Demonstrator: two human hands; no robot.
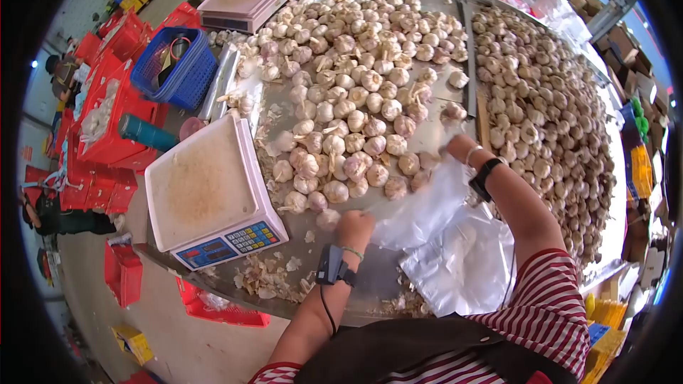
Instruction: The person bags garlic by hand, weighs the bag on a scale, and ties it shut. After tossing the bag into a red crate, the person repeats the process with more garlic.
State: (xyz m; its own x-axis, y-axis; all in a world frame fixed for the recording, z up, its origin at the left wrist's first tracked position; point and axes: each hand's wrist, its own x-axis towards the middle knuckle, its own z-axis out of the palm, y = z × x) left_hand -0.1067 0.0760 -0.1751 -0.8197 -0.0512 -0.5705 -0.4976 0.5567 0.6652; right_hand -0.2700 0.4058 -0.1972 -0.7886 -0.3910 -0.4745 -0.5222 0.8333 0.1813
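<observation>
A clear plastic bag is stretched between my two hands, its mouth towards the heap of garlic bulbs. My left hand is closed on the bag's near left edge, close to the scale and a few bulbs. My right hand is closed on the bag's far right edge, beside a metal divider. The fingertips of both hands are partly hidden. A stack of flat plastic bags lies on the steel table in front of my body.
A digital scale stands at the left, and a second scale is farther back. More garlic is heaped right of the divider. A blue basket and red crates are off to the left. Peel scraps lie near the front edge.
</observation>
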